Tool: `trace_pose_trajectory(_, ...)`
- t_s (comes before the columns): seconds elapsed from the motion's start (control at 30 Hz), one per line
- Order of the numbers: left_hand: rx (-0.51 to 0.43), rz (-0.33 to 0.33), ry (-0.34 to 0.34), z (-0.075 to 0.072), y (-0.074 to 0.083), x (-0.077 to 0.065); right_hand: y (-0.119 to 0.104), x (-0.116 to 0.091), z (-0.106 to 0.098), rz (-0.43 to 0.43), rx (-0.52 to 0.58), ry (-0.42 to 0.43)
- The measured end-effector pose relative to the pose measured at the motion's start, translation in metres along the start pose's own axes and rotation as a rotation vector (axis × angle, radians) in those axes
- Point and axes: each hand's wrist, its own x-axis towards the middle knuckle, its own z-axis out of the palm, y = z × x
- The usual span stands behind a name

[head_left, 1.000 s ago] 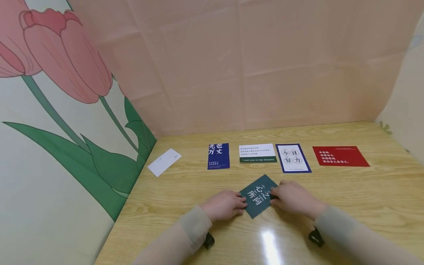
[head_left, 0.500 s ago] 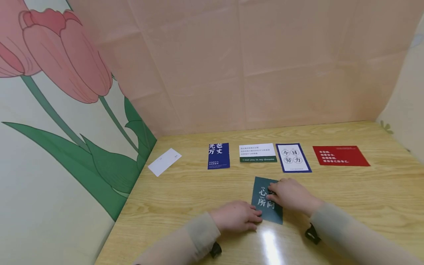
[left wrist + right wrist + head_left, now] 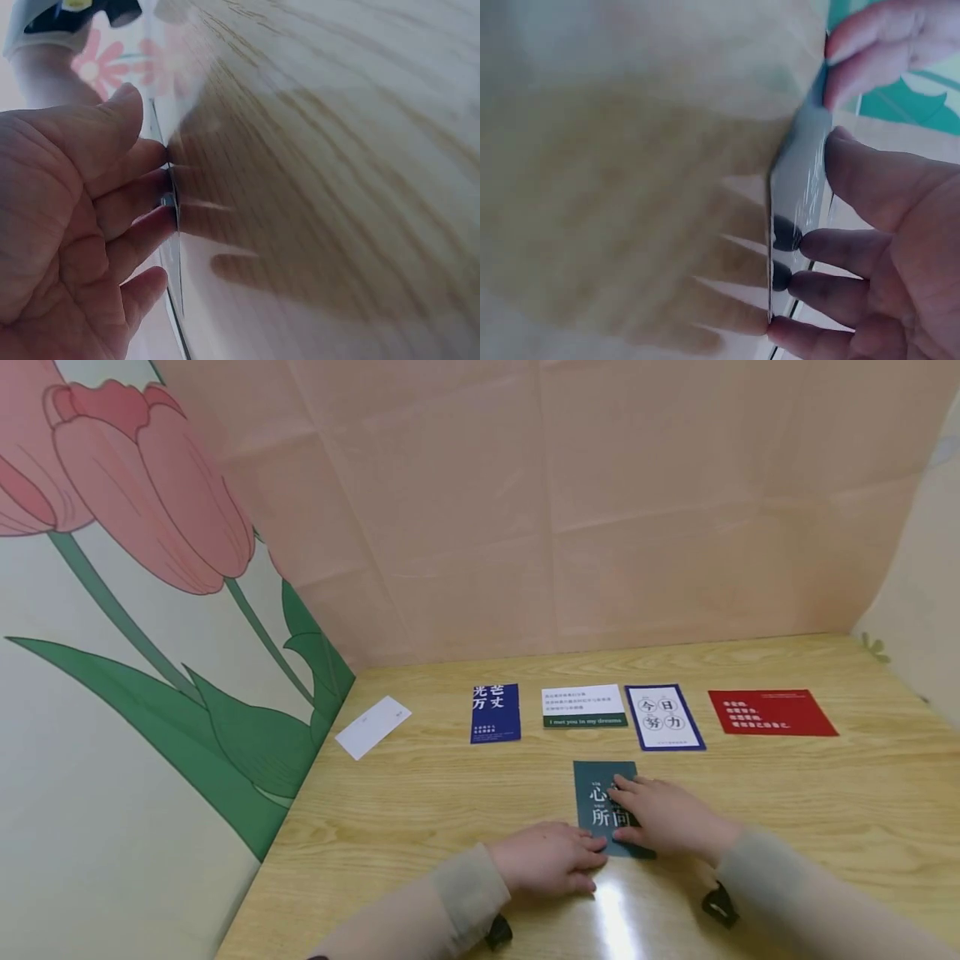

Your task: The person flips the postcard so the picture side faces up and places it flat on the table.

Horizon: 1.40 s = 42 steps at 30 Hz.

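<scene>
A dark green card [image 3: 590,774] with white Chinese characters lies on the wooden table in the head view, its long sides running nearly straight away from me. My right hand [image 3: 671,814] rests on its right half, fingers spread and hiding some characters. At the card's lower left, fingertips of my left hand [image 3: 546,858] touch the edge, the fingers fairly straight. Seen from the right wrist, the card [image 3: 799,176] looks slightly bent, with thumb and fingertips pressing on its face. In the left wrist view, several fingertips of the left hand [image 3: 82,217] meet the table.
Across the back lie a white card [image 3: 373,727], a blue card [image 3: 495,714], a white-and-green card [image 3: 583,707], a blue-bordered card [image 3: 664,718] and a red card [image 3: 772,713]. Behind the table [image 3: 420,793] hangs a pinkish cloth [image 3: 540,510]; a tulip-painted wall [image 3: 150,610] stands left.
The green card has turned from a diagonal position to nearly straight and shifted right. My left hand has slid right and nearer to me; my right hand has moved onto the card's face.
</scene>
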Motion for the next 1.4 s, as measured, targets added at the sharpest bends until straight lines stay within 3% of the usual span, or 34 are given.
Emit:
trace_pose_trajectory(0.2,0.0,-0.01,0.0,-0.002,0.001,0.0,-0.002,-0.012,0.002,0.007,0.019,-0.006)
trace_pose_trajectory(0.57,-0.012,-0.008,0.021,0.003,-0.005,-0.006,0.003,-0.018,0.01,-0.062,0.02,-0.003)
trace_pose_trajectory(0.77,-0.021,-0.094,0.098,0.003,-0.018,-0.019,0.006,-0.021,0.01,-0.062,0.007,0.003)
trace_pose_trajectory(0.97,-0.044,-0.269,0.252,0.004,-0.054,-0.033,0.012,-0.026,0.011,-0.057,-0.001,0.008)
trace_pose_trajectory(1.23,-0.183,-0.615,0.466,0.004,-0.123,-0.063,0.02,-0.034,0.014,-0.044,0.01,-0.017)
trace_pose_trajectory(1.4,-0.239,-0.85,0.527,0.015,-0.167,-0.085,0.024,-0.042,0.014,-0.029,0.024,-0.043)
